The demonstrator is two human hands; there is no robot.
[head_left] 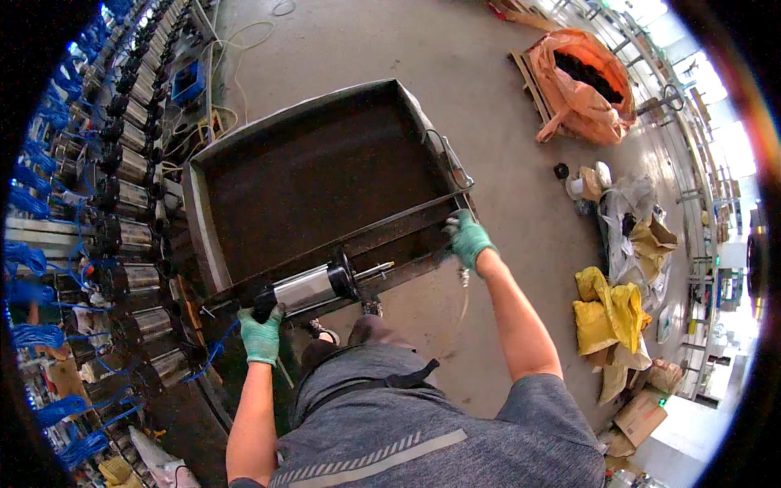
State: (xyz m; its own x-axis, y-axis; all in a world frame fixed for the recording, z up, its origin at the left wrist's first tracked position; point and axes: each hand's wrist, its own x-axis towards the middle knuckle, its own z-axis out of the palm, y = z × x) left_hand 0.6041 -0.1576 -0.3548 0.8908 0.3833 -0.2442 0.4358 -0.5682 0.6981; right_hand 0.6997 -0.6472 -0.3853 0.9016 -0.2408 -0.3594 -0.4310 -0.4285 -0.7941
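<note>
A pneumatic cylinder (307, 290) with a silver barrel, black end caps and a thin metal rod lies at the near side of a large dark trough (199, 232). Its rod points right. My left hand (261, 335), in a green glove, is closed around the cylinder's left black end. At the trough's near right corner is my right hand (470, 239), gloved the same way and slightly blurred. Its fingers are curled in, and what they hold is hidden. A pale hose (464, 297) with a metal fitting hangs just below that hand.
Rows of similar cylinders (134, 195) with coiled blue tubing (37, 259) line the left side. At far right stands an orange bulk bag (569, 98) of dark pieces on a pallet. Yellow sacks (606, 313) and cardboard (640, 419) lie on the right floor.
</note>
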